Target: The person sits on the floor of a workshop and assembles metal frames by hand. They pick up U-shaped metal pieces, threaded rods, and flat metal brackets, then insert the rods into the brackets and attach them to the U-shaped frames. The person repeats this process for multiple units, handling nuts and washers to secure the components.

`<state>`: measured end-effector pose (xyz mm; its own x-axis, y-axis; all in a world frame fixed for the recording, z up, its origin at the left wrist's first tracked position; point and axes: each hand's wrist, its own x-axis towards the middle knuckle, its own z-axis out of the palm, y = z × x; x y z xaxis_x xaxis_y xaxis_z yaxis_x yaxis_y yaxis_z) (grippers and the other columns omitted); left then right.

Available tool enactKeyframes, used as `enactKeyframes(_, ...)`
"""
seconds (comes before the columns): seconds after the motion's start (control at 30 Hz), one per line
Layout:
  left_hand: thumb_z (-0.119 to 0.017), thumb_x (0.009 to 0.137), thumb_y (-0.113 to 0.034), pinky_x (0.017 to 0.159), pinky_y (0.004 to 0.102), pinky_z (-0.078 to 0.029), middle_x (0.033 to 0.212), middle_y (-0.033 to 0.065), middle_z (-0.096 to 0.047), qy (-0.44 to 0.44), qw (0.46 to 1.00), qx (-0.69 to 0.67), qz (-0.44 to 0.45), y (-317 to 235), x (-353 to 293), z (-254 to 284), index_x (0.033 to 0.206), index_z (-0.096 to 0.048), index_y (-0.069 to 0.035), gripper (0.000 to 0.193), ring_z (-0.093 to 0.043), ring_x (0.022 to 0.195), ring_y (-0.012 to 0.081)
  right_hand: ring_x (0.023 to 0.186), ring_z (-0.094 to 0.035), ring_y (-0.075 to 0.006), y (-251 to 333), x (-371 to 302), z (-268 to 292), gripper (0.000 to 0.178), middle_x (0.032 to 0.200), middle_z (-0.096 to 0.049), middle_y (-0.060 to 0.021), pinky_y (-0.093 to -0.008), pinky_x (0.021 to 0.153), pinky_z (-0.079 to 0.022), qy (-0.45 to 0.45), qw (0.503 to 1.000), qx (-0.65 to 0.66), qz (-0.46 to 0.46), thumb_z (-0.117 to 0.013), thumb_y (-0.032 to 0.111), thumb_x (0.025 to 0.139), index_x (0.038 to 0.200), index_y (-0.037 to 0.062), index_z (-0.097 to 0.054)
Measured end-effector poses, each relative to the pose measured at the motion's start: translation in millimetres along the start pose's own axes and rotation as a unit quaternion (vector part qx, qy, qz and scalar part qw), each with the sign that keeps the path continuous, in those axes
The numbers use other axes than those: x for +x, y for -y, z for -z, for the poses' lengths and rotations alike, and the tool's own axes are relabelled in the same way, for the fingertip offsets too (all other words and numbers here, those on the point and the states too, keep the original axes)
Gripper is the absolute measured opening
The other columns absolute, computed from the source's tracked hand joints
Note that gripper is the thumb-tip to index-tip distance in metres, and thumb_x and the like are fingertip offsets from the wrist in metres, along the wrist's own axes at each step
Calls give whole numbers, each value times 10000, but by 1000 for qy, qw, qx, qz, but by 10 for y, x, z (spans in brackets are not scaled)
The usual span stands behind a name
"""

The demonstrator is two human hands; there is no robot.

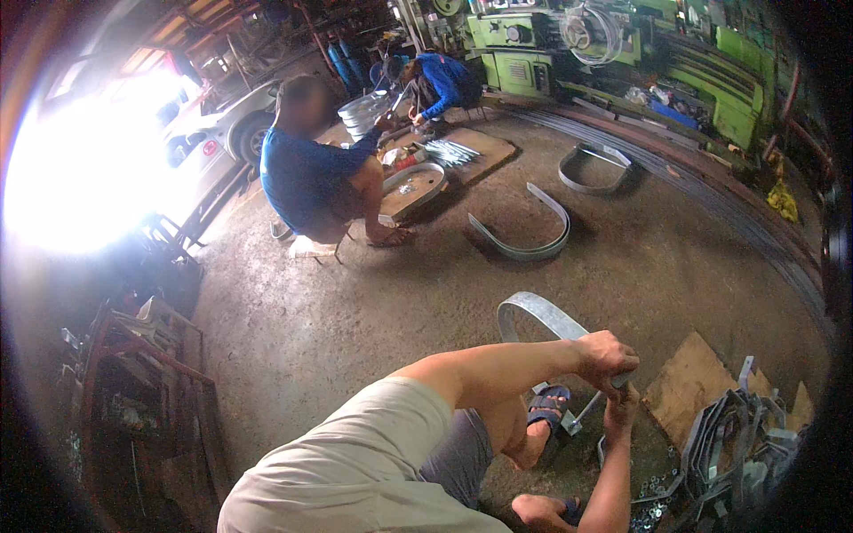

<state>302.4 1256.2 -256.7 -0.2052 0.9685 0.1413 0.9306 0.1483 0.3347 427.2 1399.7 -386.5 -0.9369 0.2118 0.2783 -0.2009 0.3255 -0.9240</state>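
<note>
A broad grey metal band (pixel 542 311), bent into a curve, stands on edge on the floor in front of me. My left hand (pixel 609 357) is closed around its near right end, knuckles up. Just below it is my right hand (pixel 622 401), its fingers curled up under the same end and partly hidden by the left hand. What the right fingers grip cannot be made out. A thin metal rod (pixel 585 410) slants down from the hands toward my sandalled foot (pixel 548 407), with a small metal piece at its low end.
Bent metal brackets (pixel 724 453) are heaped at right beside a flat brown board (pixel 689 386) and scattered nuts (pixel 653 487). Two curved bands (pixel 533 249) (pixel 593 186) lie farther off. Two people in blue (pixel 311 178) (pixel 444 84) work low down, near green machines (pixel 515 71). A rusty frame (pixel 151 355) stands at left.
</note>
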Motion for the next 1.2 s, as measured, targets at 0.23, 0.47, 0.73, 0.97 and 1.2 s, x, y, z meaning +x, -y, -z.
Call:
enactKeyframes(0.23, -810, 715, -431, 808, 447, -570, 1079, 112, -693, 95, 992, 50, 60, 57, 54, -72, 1240, -630, -145, 625, -700, 977, 328, 902, -650, -290, 22, -10, -183, 250, 1060, -686, -167, -402, 754, -510, -122, 985, -113, 52, -676, 167, 903, 1119, 40, -664)
enactKeyframes(0.47, -859, 656, -490, 936, 453, -515, 1184, 119, -676, 23, 999, -28, 25, 119, -14, 65, 1254, -616, -145, 732, -632, 1134, 329, 940, -613, -409, 341, 126, -194, 246, 979, -640, -163, -466, 787, -489, -96, 983, -108, 117, -737, 150, 810, 1006, 45, -632)
enactKeyframes(0.73, -862, 645, -511, 834, 468, -523, 1087, 128, -700, 84, 994, -7, 71, 132, 1, 179, 1162, -627, -147, 675, -668, 1014, 345, 918, -651, -357, 248, 49, -104, 213, 1004, -672, -143, -429, 773, -512, -64, 995, -3, 74, -708, 95, 849, 1052, 58, -654)
enactKeyframes(0.97, -804, 653, -645, 753, 494, -524, 901, 163, -712, 121, 984, 39, 123, 95, -34, 175, 1096, -642, -126, 702, -682, 893, 384, 951, -684, -301, 373, 64, -83, 226, 985, -691, -137, -367, 798, -531, -25, 996, 84, 12, -717, 90, 847, 1063, 45, -667)
enactKeyframes(1.2, -779, 675, -669, 733, 491, -529, 886, 156, -712, 111, 985, 48, 120, 109, -46, 105, 1019, -640, -127, 656, -685, 878, 376, 945, -666, -147, 234, -22, -199, 257, 968, -694, -68, -307, 798, -532, -88, 990, 98, -49, -749, 189, 866, 1036, 16, -664)
